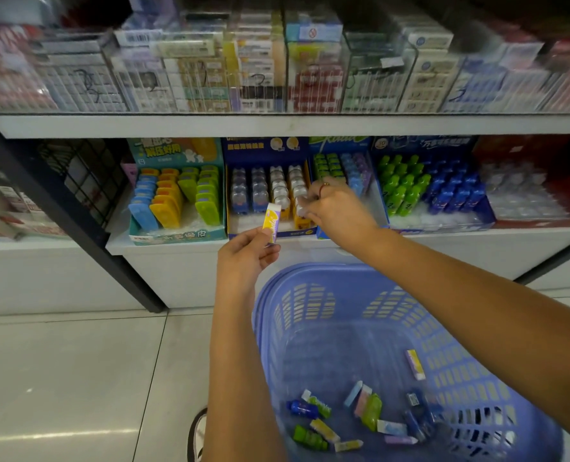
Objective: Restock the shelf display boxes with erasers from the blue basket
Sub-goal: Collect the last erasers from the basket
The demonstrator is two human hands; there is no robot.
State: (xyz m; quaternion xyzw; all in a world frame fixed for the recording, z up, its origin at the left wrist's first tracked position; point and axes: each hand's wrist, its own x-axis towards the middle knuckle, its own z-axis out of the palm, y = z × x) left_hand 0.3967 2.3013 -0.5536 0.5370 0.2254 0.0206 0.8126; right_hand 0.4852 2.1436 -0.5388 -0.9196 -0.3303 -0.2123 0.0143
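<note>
Top-shelf boxes (210,68) blurred; shoe (198,435), blue basket (310,271) cut off by bottom edge.

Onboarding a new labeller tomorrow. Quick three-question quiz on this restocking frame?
1. True or false: the left hand holds a yellow-and-purple eraser.
2. The right hand reaches to which display box? A. the teal one at the left; B. the dark-blue box in the middle; C. the red one at the far right.
3. Where do the loose erasers lie?
Key: 1 true; 2 B; 3 at the bottom of the blue basket.
</note>
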